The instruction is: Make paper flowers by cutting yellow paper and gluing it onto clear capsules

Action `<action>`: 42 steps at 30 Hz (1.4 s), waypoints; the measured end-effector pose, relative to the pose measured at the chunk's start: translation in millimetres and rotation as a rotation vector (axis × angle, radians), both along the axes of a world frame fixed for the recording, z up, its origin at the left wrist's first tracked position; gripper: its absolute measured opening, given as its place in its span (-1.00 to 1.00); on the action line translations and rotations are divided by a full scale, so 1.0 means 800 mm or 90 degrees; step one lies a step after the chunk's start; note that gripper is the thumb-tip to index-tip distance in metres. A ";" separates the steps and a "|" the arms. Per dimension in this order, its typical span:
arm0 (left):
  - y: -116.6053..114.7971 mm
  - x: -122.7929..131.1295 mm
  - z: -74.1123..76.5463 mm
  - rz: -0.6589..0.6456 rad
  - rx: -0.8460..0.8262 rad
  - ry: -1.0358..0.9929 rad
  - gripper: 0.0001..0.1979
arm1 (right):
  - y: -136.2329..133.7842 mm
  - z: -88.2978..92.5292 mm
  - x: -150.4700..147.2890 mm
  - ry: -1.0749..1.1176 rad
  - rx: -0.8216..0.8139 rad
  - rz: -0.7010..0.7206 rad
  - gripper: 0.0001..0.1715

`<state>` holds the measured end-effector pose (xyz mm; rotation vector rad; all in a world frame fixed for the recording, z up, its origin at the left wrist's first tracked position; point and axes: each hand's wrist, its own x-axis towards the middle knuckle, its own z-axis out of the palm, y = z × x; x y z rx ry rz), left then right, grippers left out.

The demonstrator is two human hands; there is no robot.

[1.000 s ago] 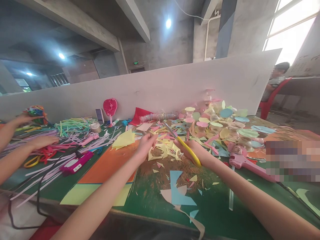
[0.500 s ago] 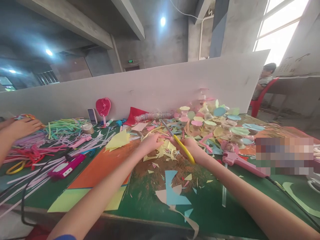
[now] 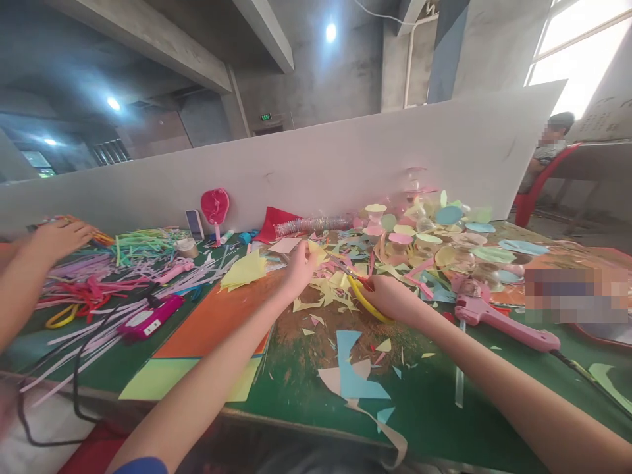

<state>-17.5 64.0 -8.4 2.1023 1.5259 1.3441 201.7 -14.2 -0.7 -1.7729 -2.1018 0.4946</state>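
My left hand (image 3: 299, 271) pinches a small piece of yellow paper (image 3: 316, 252) above the middle of the table. To its right, my right hand (image 3: 395, 296) grips a pair of scissors (image 3: 362, 303) with yellow and orange handles. The blades point left towards the yellow paper; whether they touch it I cannot tell. Yellow paper scraps (image 3: 333, 289) lie below both hands. A stack of yellow sheets (image 3: 244, 270) rests left of my left hand, on a larger orange sheet (image 3: 207, 322). Nearer me lies a cut light blue paper piece (image 3: 350, 372).
A pink glue gun (image 3: 508, 322) lies right, its cord trailing. Paper discs on clear plastic cups (image 3: 424, 224) crowd the back right. Paper strips (image 3: 143, 247), a pink power strip (image 3: 151, 317) and another person's hand (image 3: 64, 237) are left. A white partition (image 3: 316, 164) stands behind.
My left hand has lifted slightly and now shows a yellow paper piece in its fingers. The scissors have turned from pointing up and away to pointing left, blades lower. The view has shifted left.
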 end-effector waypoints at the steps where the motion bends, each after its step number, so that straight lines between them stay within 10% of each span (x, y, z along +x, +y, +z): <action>1: 0.000 0.002 -0.001 -0.008 0.001 -0.021 -0.92 | -0.002 0.002 0.000 -0.022 0.003 -0.003 -0.62; 15: -0.034 0.038 0.002 -0.148 -0.073 -0.099 -0.82 | -0.019 0.013 -0.002 -0.185 0.042 0.014 -0.80; 42: -0.035 0.037 0.004 -0.173 -0.080 -0.106 -0.85 | -0.004 0.011 0.013 -0.136 0.157 0.160 -0.78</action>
